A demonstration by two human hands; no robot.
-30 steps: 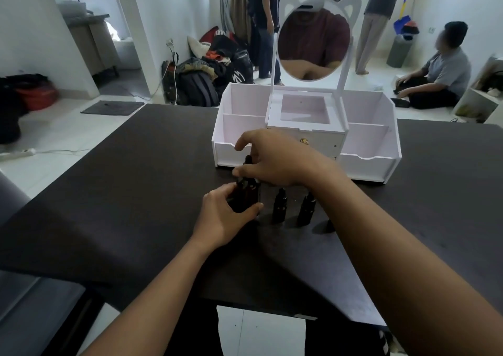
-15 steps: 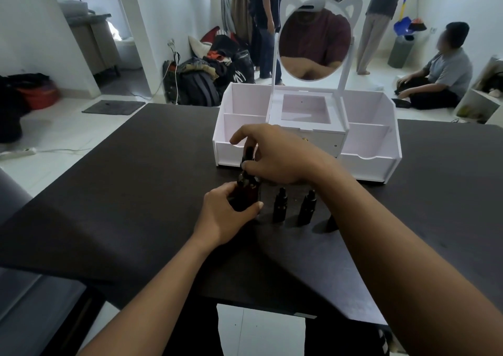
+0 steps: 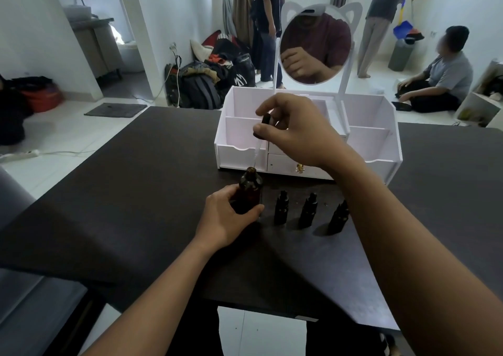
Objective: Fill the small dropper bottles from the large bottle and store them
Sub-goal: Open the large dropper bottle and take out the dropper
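- Three small dropper bottles [image 3: 308, 210] stand upright in a row on the dark table [image 3: 136, 192]. They are just right of the large bottle [image 3: 250, 185] and in front of the white organiser [image 3: 239, 154]. All three are capped, and the rightmost is partly hidden by the right forearm.
- The left hand [image 3: 228, 216] wraps the lower body of the large bottle, with its fingers [image 3: 255, 210] curled round it and pinning it to the table.
- The right hand [image 3: 296, 132] is raised above the bottle and pinches the black cap of the dropper [image 3: 265, 118] between thumb and fingertips. The remaining fingers are loosely curled.
- The dropper's glass tube [image 3: 256, 152] slants down to the bottle's open mouth. Whether the tip is inside or just above it cannot be told.
- The large bottle looks like dark, rigid glass. It is probably smooth and fairly heavy, so a full wrap low on the body suits it.
- The tube is thin and likely brittle, so it is best held by the cap or bulb and kept off the bottle's rim.
- The small bottles look light and tippy. Each probably needs steadying at the body while its cap is turned.
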